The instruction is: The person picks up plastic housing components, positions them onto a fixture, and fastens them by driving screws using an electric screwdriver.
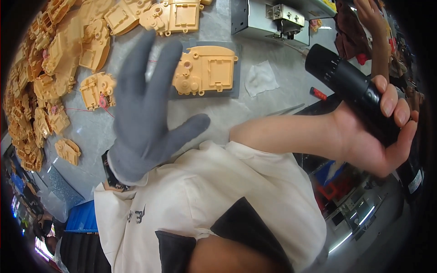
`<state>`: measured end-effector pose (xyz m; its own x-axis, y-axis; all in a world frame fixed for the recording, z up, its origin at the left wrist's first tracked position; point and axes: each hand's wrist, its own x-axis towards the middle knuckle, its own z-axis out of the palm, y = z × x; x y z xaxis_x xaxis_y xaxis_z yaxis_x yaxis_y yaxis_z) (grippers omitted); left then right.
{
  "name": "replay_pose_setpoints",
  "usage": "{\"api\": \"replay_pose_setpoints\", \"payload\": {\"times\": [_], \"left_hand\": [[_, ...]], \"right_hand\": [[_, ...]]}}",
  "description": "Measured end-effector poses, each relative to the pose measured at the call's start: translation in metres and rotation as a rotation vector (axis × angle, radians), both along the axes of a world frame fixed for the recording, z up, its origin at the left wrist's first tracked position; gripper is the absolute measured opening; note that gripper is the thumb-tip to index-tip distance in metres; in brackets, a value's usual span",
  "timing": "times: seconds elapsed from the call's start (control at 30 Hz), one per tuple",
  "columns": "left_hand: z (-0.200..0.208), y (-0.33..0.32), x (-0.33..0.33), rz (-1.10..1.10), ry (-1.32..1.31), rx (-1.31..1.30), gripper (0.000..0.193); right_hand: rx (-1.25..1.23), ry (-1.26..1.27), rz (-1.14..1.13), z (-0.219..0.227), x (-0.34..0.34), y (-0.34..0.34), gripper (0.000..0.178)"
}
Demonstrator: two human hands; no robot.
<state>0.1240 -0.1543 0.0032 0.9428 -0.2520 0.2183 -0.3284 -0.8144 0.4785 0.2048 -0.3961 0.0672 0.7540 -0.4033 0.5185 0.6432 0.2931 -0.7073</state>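
Yellow casing [216,68] sits on a grey block [238,77], a white cloth [261,79] near it — my gloved left hand [148,109], spread wide, hides its left edge; my right hand [364,141] grips a black tool [343,79].

One black tool [341,75], one glove [142,113] and perhaps dozens of housings [205,69] show.

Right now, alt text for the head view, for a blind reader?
Bare right hand grips a black cylindrical tool; the gray-gloved left hand, spread open, is by a yellow-orange plastic housing on a dark gray block. Similar parts are heaped at left.
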Motion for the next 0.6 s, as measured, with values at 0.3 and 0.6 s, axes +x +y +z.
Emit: {"api": "replay_pose_setpoints", "payload": {"times": [0.3,0.6], "left_hand": [[-0.062,-0.019,0.031,-0.047,-0.035,0.026,0.071],[-0.104,-0.009,-0.008,0.114,-0.140,-0.463,0.079]], "right_hand": [[-0.208,0.025,-0.300,-0.019,0.024,0.015,0.030],[-0.209,-0.082,-0.291,-0.038,0.061,0.027,0.035]]}}
